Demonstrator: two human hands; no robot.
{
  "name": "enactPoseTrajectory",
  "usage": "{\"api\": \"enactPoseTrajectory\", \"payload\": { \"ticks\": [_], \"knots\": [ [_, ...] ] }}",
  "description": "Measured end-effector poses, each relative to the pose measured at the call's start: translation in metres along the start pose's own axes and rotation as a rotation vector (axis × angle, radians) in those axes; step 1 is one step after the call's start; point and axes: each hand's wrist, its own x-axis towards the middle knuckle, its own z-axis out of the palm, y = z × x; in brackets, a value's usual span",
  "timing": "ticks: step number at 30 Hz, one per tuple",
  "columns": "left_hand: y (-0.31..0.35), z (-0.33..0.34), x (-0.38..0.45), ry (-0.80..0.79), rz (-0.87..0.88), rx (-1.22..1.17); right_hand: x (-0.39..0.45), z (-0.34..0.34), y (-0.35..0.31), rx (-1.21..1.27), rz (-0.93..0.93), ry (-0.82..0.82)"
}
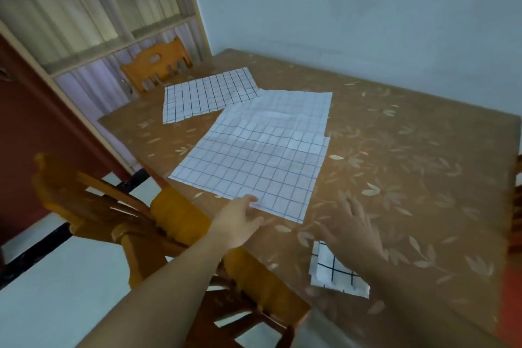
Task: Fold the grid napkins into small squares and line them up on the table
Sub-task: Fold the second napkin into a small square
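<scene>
A large unfolded grid napkin (254, 155) lies flat in the middle of the table (409, 150), with another sheet's edge showing under its far right side. A second unfolded grid napkin (209, 94) lies beyond it at the far left. A small folded grid napkin (333, 271) sits near the front edge, partly hidden by my right forearm. My left hand (240, 220) pinches the near edge of the large napkin. My right hand (353, 223) hovers blurred above the table, fingers spread, right of that napkin's near corner.
A wooden chair (180, 223) stands tucked at the table's near left side, under my left arm. Another wooden chair (155, 65) stands at the far left end. A wall runs behind the table, and a red door (34, 127) is at left.
</scene>
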Motion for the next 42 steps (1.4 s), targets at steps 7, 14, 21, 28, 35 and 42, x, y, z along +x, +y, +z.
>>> {"api": "enactPoseTrajectory", "payload": {
  "ticks": [7, 14, 21, 28, 35, 42],
  "knots": [
    [-0.066, -0.084, 0.012, 0.063, 0.197, 0.084, 0.015, 0.001, -0.094, -0.190, -0.075, 0.046],
    [-0.106, -0.130, 0.040, 0.063, 0.354, 0.067, 0.018, 0.016, -0.152, -0.224, -0.008, 0.083],
    [-0.102, -0.130, 0.083, 0.040, 0.369, 0.171, 0.049, 0.020, -0.146, -0.196, 0.085, 0.070],
    [-0.112, -0.119, 0.131, -0.019, 0.322, 0.246, 0.104, 0.038, -0.141, -0.138, 0.115, 0.006],
    [-0.133, -0.094, 0.196, -0.117, 0.330, 0.347, 0.136, 0.089, -0.153, -0.170, 0.208, -0.078],
    [-0.169, -0.057, 0.231, -0.263, 0.133, 0.372, 0.140, 0.153, -0.168, -0.247, 0.425, 0.006]
  ]
}}
